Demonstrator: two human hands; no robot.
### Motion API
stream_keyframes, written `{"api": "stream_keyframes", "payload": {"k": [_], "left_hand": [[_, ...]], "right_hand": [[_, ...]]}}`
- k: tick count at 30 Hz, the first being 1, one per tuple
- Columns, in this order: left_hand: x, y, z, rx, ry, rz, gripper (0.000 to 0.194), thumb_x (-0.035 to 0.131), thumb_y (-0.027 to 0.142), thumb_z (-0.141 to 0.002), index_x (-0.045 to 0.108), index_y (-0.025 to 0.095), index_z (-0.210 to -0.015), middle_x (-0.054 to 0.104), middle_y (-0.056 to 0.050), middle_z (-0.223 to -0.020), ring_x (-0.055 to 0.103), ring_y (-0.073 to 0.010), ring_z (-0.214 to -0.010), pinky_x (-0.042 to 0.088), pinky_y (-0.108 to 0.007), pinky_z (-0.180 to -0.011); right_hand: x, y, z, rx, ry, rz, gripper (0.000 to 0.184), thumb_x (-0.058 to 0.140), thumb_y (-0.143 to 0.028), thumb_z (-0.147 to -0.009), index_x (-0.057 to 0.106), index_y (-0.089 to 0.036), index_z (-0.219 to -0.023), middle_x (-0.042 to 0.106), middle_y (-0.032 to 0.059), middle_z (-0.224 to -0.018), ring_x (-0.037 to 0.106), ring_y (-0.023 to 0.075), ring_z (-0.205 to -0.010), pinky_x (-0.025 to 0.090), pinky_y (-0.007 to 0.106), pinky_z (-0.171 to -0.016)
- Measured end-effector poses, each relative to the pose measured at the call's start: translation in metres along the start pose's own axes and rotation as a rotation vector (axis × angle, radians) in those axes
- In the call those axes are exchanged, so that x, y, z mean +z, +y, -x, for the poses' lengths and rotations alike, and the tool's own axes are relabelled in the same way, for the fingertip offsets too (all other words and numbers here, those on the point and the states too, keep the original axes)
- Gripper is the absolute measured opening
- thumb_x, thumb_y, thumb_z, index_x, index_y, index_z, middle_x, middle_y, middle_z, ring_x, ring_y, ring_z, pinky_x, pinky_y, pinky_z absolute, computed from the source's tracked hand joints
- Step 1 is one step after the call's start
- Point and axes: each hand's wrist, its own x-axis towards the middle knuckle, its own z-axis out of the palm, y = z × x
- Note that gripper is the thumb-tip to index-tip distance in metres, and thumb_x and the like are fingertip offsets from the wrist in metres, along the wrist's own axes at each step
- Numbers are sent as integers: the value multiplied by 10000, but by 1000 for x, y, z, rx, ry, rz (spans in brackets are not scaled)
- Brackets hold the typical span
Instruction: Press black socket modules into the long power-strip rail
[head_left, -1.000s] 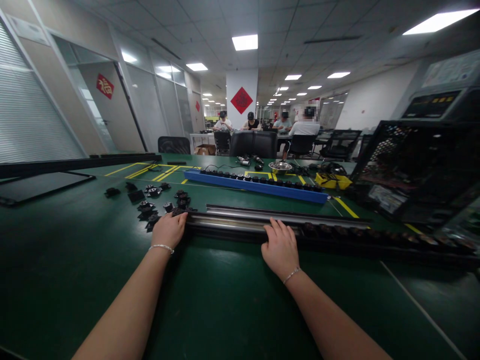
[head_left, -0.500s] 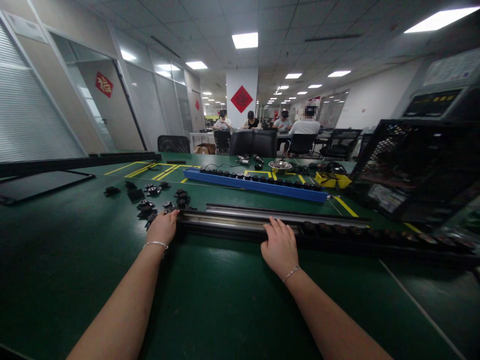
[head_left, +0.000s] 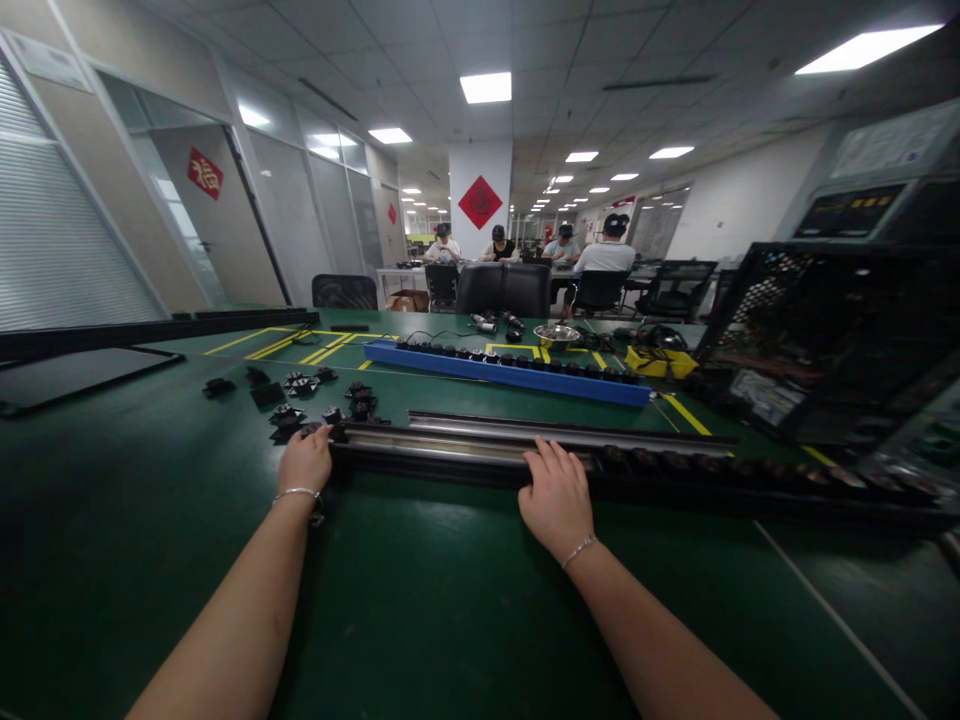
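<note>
A long dark metal rail (head_left: 442,445) with a channel along its top lies across the table in front of me. Several black parts (head_left: 675,462) sit in a row along its right half. My left hand (head_left: 306,462) is at the rail's left end, fingers drawn together. A small black part (head_left: 339,432) shows by the fingertips; what the fingers hold is hidden. On the middle of the rail rests my right hand (head_left: 556,492), its fingers stretched over the channel. Loose black parts (head_left: 300,384) are scattered beyond my left hand.
A second metal rail (head_left: 480,424) lies just behind the first. Farther back are a blue rail (head_left: 510,374) with black parts, a metal bowl (head_left: 556,333) and a yellow tray (head_left: 660,364). A black open-sided case (head_left: 817,340) stands at right, a flat dark panel (head_left: 82,374) at left.
My left hand has shifted left toward the loose parts, uncovering a black part at the rail's end. My right hand has stayed on the rail.
</note>
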Motion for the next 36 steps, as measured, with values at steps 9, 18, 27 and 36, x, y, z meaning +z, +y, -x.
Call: {"api": "stream_keyframes", "payload": {"k": [9,18,27,36], "left_hand": [[12,-14,-10,-202,-32,120,632,144,445,-877,651,142,-1103,486,-165,-1329,379,-319,-1274,344,-471,-1009],[3,0,4,-310,62,152,636,165,516,-864,565,175,-1222,255,-132,-1479,154,-375,-1360,232,-543,-1052],[1,93,68,537,183,68,453,325,391,-891,475,198,-1273,267,-69,-1488,133,-235,-1389,198,-448,-1107],[19,115,94,876,-50,12,486,353,456,-885,371,335,-1355,388,-9,-1433,257,-246,-1347,178,-490,-1100]], "right_hand": [[0,1,0,1,-2,-2,447,451,-151,-715,594,-153,-1138,474,82,-1356,351,234,-1271,191,400,-1068],[1,1,0,-3,16,12,444,453,-152,-713,593,-158,-1134,470,78,-1359,358,231,-1265,183,390,-1070],[0,0,0,-1,21,7,423,451,-158,-724,602,-152,-1118,482,86,-1347,367,232,-1261,191,391,-1069],[-2,3,-3,21,86,-92,363,401,-238,-830,589,-145,-1126,570,83,-1247,420,215,-1215,218,393,-1067]]}}
